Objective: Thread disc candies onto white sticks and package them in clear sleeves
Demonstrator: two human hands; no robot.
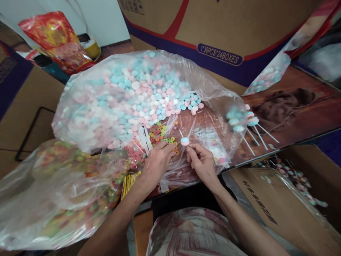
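Note:
My right hand (pixel 201 162) pinches a thin white stick with a pink and blue candy disc (pixel 184 141) threaded on its top. My left hand (pixel 157 161) reaches to the small colourful ring candies (pixel 160 133) lying on the plastic, fingertips beside them and close to the stick. A bundle of bare white sticks (pixel 144 138) lies just left of the rings. Behind them a large clear bag (pixel 112 103) is full of pink, blue and white candy discs, some spilling out near its mouth (pixel 192 103).
Finished candy sticks (pixel 250 126) lie on the brown table (pixel 301 110) to the right. A second clear bag of colourful rings (pixel 53 192) sits at the left. A big cardboard carton (pixel 221 32) stands behind, an open box (pixel 282 206) of wrapped pieces at lower right.

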